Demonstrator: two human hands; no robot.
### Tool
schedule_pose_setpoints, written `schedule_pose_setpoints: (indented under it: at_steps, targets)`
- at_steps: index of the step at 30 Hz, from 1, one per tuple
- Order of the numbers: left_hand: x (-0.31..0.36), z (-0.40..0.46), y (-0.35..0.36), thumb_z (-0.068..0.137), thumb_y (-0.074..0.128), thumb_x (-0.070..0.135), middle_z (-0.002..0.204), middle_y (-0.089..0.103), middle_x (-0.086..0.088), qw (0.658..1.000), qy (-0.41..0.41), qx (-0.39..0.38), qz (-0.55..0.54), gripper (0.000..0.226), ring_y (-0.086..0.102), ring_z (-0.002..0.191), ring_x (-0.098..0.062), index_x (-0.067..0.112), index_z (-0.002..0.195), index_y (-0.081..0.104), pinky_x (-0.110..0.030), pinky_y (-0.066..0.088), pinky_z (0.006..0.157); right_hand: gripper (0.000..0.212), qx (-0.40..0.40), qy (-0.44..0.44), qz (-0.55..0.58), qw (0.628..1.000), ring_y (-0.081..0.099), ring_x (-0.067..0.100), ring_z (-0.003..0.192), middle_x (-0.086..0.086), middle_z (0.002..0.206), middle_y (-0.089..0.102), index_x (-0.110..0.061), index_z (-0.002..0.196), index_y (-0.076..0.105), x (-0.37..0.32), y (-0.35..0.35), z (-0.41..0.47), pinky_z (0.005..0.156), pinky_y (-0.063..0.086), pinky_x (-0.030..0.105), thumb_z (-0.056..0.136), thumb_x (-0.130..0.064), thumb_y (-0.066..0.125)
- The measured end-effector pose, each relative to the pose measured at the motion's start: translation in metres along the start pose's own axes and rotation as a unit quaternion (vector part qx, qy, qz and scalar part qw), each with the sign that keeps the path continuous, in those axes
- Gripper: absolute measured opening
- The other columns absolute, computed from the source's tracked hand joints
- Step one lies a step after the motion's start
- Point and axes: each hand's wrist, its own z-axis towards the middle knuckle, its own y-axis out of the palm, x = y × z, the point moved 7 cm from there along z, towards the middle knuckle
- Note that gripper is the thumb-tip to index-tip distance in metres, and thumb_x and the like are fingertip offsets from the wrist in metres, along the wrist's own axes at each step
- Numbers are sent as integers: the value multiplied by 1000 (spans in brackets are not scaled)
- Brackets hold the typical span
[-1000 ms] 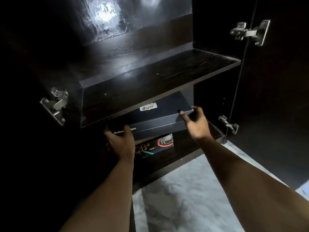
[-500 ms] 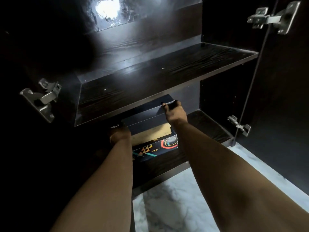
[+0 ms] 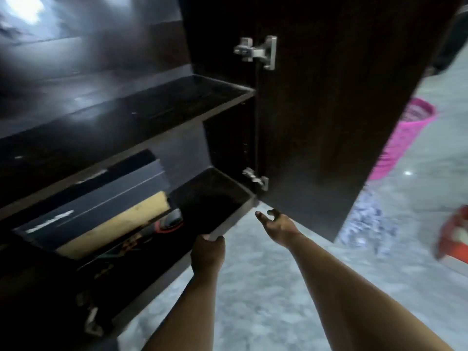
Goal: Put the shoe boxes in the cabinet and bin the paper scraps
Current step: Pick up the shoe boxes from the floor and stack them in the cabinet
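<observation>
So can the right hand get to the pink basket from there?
Probably not yet. The right hand is open and empty near the bottom of the cabinet, and the open cabinet door stands between it and the pink basket, which sits on the floor beyond. The person would likely need to move around the door.

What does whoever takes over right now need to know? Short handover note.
Left hand: grip on the front edge of the cabinet's bottom shelf.
Right hand: open, empty, beside the open door.
Done: dark shoe box stacked on a patterned box on the bottom shelf.
Left: paper scraps on the floor into the pink bin. More boxes: none in view.
</observation>
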Motion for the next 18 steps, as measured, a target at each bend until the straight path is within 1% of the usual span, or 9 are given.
schedule_pose_setpoints:
  at_steps: [2, 5, 7, 10, 12, 13, 15, 17, 18]
  targets:
    - [18, -29, 62, 76, 62, 43, 122, 69, -10, 995, 21, -85, 56, 56, 65, 110, -34, 17, 126, 63, -50, 59, 89, 74, 43, 34, -23, 998, 47, 30, 142, 11, 152, 53, -11, 152, 44, 54, -59, -25, 110, 37, 31, 99, -62, 49]
    - [50, -93, 160, 69, 61, 48, 112, 73, -7, 969, 87, -182, 144, 51, 70, 100, -31, 14, 106, 70, -49, 62, 81, 73, 130, 89, -40, 987, 48, 31, 141, 16, 152, 52, -6, 153, 43, 131, -160, -86, 110, 37, 30, 101, -57, 50]
    - [76, -165, 217, 73, 68, 47, 105, 74, -8, 946, 131, -250, 157, 40, 71, 94, -31, 12, 94, 70, -48, 63, 78, 72, 197, 132, -42, 971, 50, 34, 139, 20, 149, 54, -4, 150, 46, 181, -227, -143, 109, 38, 33, 101, -58, 49]
    - [102, -285, 287, 76, 72, 42, 107, 70, -14, 904, 168, -364, 148, 27, 68, 99, -35, 17, 84, 64, -52, 60, 85, 68, 299, 207, -45, 930, 52, 39, 134, 23, 144, 57, -4, 143, 52, 254, -318, -239, 106, 42, 38, 101, -58, 48]
    - [112, -360, 326, 73, 68, 42, 104, 69, -14, 868, 200, -426, 160, 28, 67, 98, -36, 17, 74, 57, -52, 59, 86, 67, 363, 251, -38, 896, 53, 41, 132, 24, 141, 59, -4, 139, 56, 298, -367, -304, 106, 44, 41, 101, -58, 47]
    - [116, -393, 341, 69, 66, 45, 102, 71, -13, 851, 226, -445, 164, 29, 68, 97, -36, 17, 72, 58, -51, 60, 84, 70, 388, 270, -31, 881, 54, 42, 131, 26, 139, 60, -3, 137, 58, 318, -387, -335, 107, 45, 43, 99, -60, 45]
    - [118, -457, 368, 66, 65, 50, 107, 72, -10, 822, 258, -478, 174, 33, 68, 99, -35, 21, 81, 64, -47, 60, 85, 81, 433, 308, -12, 847, 55, 42, 131, 26, 136, 61, -4, 132, 60, 366, -421, -397, 107, 45, 46, 91, -69, 37]
    - [111, -511, 395, 72, 69, 48, 121, 66, -7, 793, 266, -513, 195, 44, 63, 110, -33, 25, 110, 66, -46, 57, 94, 91, 470, 357, 24, 807, 56, 41, 130, 23, 138, 60, -8, 134, 59, 414, -443, -454, 107, 46, 47, 81, -76, 32]
    - [104, -534, 409, 77, 69, 46, 127, 64, -7, 779, 268, -528, 205, 53, 61, 114, -33, 25, 125, 61, -47, 55, 97, 93, 478, 374, 38, 794, 56, 40, 129, 23, 139, 60, -8, 135, 59, 438, -450, -477, 106, 46, 45, 79, -77, 30]
